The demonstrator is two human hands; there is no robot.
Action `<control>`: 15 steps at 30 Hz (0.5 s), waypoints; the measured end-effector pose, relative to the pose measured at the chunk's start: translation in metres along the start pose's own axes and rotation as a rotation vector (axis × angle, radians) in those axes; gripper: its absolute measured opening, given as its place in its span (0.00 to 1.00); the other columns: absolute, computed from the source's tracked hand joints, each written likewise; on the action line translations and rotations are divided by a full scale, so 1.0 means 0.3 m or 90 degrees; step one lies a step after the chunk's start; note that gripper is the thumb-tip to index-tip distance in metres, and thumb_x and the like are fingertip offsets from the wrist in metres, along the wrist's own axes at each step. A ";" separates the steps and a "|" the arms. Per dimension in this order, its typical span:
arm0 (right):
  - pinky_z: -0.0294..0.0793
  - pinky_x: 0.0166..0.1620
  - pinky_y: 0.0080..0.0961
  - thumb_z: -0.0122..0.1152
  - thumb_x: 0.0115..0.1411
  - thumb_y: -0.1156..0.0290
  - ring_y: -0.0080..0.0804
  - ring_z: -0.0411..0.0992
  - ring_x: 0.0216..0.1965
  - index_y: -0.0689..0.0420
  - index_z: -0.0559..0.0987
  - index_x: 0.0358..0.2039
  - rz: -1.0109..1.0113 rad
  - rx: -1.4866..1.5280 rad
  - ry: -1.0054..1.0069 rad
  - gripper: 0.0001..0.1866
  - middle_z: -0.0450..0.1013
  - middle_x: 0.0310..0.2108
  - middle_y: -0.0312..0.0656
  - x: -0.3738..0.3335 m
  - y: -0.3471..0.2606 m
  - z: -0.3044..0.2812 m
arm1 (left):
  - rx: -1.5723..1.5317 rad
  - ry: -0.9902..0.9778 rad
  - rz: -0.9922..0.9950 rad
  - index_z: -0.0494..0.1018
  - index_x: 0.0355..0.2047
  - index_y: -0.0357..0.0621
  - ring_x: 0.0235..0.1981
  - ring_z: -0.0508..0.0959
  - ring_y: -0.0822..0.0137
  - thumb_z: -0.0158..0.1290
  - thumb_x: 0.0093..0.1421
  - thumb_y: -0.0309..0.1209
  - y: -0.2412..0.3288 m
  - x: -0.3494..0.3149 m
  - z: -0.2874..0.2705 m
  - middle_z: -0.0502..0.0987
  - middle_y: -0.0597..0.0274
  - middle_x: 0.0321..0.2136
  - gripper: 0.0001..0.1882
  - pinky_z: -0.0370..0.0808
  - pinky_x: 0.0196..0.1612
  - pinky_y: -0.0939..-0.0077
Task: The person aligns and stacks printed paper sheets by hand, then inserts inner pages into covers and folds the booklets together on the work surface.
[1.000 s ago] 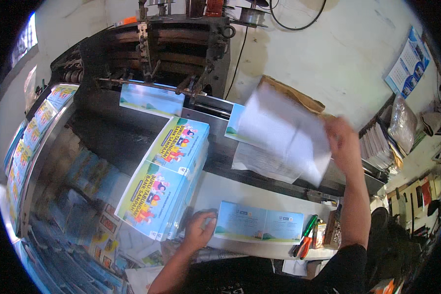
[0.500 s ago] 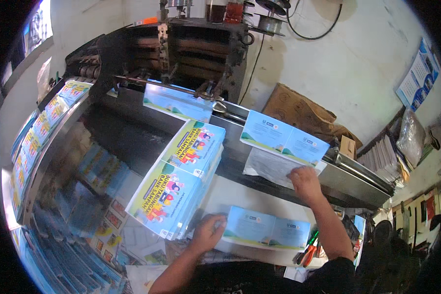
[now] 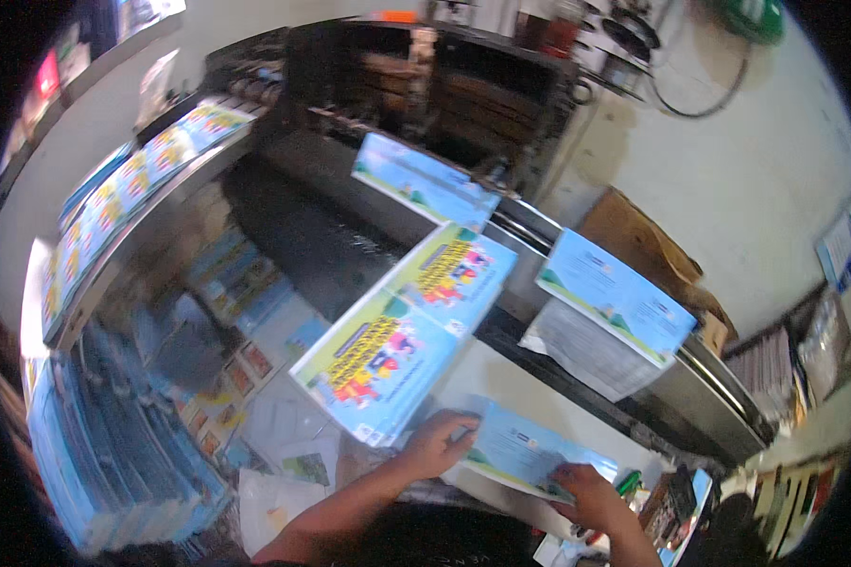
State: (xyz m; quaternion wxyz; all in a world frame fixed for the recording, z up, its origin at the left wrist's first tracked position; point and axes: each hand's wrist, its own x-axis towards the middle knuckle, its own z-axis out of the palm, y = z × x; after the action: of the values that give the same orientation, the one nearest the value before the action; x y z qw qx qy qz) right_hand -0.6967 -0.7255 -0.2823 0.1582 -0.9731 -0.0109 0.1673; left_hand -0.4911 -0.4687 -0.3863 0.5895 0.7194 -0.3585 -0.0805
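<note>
Right hand (image 3: 591,496) dropped onto blue printed sheet (image 3: 525,452), left hand (image 3: 437,442) touching it

A light-blue printed sheet (image 3: 520,452) lies flat on the pale worktable at the near edge, its long side running left to right and tilting slightly down toward the right. It shows a sky-blue field with a green strip along the lower edge and a small dark mark near the top. The left hand (image 3: 437,442) presses its left end, the right hand (image 3: 591,493) its lower right corner.
</note>
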 end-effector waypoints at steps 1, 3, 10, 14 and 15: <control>0.72 0.55 0.43 0.64 0.55 0.63 0.51 0.71 0.52 0.54 0.78 0.51 0.008 0.078 -0.014 0.22 0.73 0.50 0.51 0.009 -0.014 -0.064 | 0.006 -0.003 0.018 0.74 0.46 0.41 0.46 0.78 0.51 0.57 0.62 0.31 -0.017 -0.008 0.007 0.78 0.50 0.43 0.13 0.74 0.49 0.61; 0.76 0.48 0.41 0.58 0.57 0.71 0.49 0.77 0.44 0.53 0.82 0.45 0.032 0.129 -0.007 0.15 0.78 0.42 0.48 0.016 -0.013 -0.192 | 0.033 -0.005 0.054 0.73 0.47 0.40 0.47 0.77 0.51 0.56 0.64 0.31 -0.023 -0.008 0.013 0.76 0.48 0.44 0.14 0.73 0.50 0.61; 0.73 0.43 0.46 0.53 0.62 0.72 0.57 0.73 0.40 0.56 0.79 0.46 0.138 -0.066 0.478 0.13 0.74 0.37 0.54 0.107 0.103 -0.681 | -0.010 -0.009 0.031 0.72 0.48 0.39 0.48 0.76 0.49 0.56 0.63 0.30 -0.029 -0.004 0.013 0.75 0.47 0.45 0.14 0.73 0.51 0.61; 0.70 0.50 0.41 0.51 0.52 0.86 0.49 0.70 0.46 0.55 0.78 0.51 0.005 -0.425 0.724 0.25 0.72 0.44 0.49 0.289 0.131 -0.853 | -0.002 -0.001 0.019 0.73 0.47 0.39 0.47 0.77 0.50 0.55 0.63 0.31 -0.023 -0.004 -0.003 0.76 0.48 0.45 0.14 0.72 0.51 0.60; 0.70 0.50 0.41 0.51 0.52 0.86 0.49 0.70 0.46 0.55 0.78 0.51 0.012 -0.432 0.725 0.25 0.72 0.44 0.49 0.313 0.161 -0.842 | -0.008 -0.009 0.007 0.74 0.46 0.39 0.47 0.77 0.50 0.55 0.64 0.31 -0.019 -0.001 -0.005 0.76 0.48 0.45 0.13 0.73 0.51 0.60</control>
State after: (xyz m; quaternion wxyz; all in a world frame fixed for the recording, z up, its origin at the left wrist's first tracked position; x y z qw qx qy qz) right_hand -0.5264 -0.8412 -0.1017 -0.1777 -0.9052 0.0312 -0.3848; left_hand -0.4882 -0.4671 -0.3913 0.5923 0.7129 -0.3659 -0.0844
